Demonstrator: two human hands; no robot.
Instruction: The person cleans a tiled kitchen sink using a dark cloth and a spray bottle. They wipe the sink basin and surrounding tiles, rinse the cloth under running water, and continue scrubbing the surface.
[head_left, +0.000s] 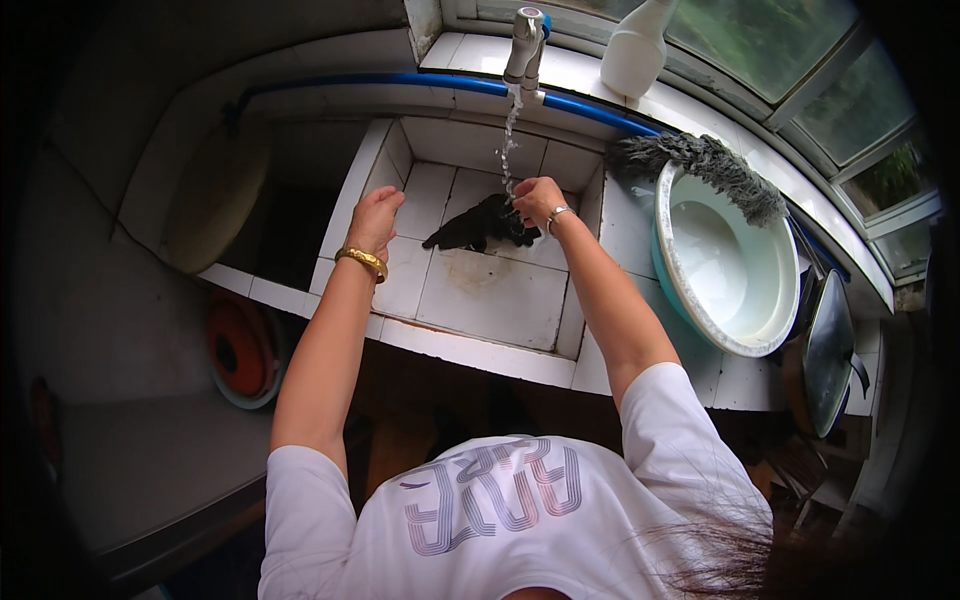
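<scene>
A wet black cloth (480, 221) lies crumpled on the floor of a white-tiled sink (491, 296). Water runs onto it from a tap (523, 49) at the back wall. My right hand (540, 201) is at the stream, fingers bent, just over the cloth's right part; whether it grips the fabric is hidden. Over the sink's left side hovers my left hand (375, 217), empty and apart from the cloth, its fingers loosely bent. There is a gold bangle on the left wrist and a silver-coloured one on the right.
Right of the sink stands a pale plastic basin (724, 255), with a grey fluffy duster (720, 176) across its back rim. Beyond it leans a glass pan lid (831, 352). A blue pipe (375, 79) crosses the back wall. A white bottle (636, 52) occupies the window sill.
</scene>
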